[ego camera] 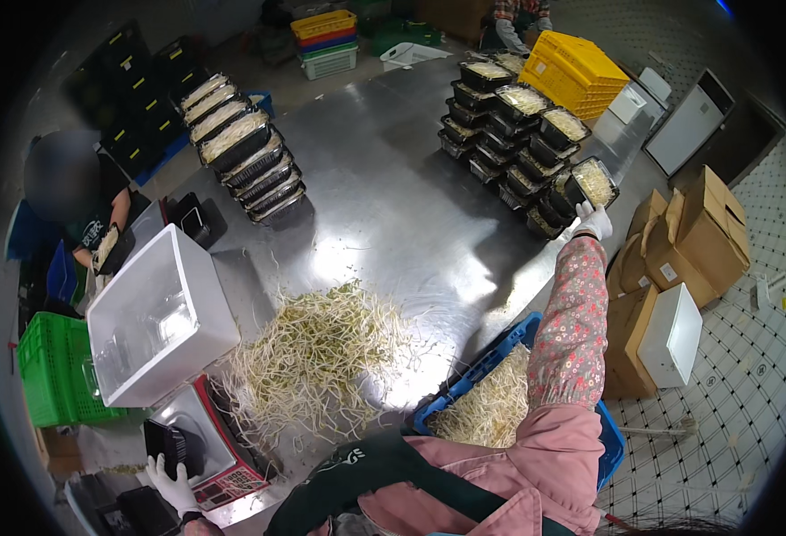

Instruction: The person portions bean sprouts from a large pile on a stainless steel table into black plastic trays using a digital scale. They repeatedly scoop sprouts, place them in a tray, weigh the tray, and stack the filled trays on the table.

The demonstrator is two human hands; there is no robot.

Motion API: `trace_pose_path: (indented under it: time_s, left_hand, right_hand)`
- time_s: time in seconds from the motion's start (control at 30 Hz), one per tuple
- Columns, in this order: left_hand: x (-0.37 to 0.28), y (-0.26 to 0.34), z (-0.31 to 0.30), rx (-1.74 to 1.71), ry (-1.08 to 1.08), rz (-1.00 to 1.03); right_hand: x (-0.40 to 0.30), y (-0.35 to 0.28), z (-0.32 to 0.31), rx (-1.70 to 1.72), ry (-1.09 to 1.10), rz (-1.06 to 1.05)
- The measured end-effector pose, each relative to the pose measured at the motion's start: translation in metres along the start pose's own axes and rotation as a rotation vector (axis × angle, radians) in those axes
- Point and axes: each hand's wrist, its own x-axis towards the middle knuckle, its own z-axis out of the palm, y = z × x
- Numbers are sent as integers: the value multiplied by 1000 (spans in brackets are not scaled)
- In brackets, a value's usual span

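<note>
My left hand (170,484), in a white glove, is at a black plastic tray (165,443) on the red-and-silver weighing scale (213,429) at the lower left. With my arm stretched out to the right, my gloved right hand (594,221) touches a filled tray of sprouts (594,182) at the near end of the stacked trays (523,100). A loose heap of bean sprouts (326,355) lies on the metal table (379,194) before me. More sprouts (490,402) fill a blue crate (463,395) close to my body.
A white foam box (158,321) stands beside the scale. Another tray stack (252,154) rises at the back left. A co-worker (91,201) at the left holds a filled tray. Yellow crates (574,74) stand at the back right, cardboard boxes (688,234) at the right.
</note>
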Motion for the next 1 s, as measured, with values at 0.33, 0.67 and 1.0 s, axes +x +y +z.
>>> trace_pose_path:
  time_s: [0.33,0.67,1.0]
  left_hand:
    - [3,106,-28,-180,45,159]
    - [-29,226,16,-483,-305,362]
    - [-93,188,139,-35,-563,154]
  right_hand:
    - [50,36,-12,-82,-445,159]
    - [-164,83,-128,-628,-779,-39]
    - [-437,94,-255,-1712,-2099,-754]
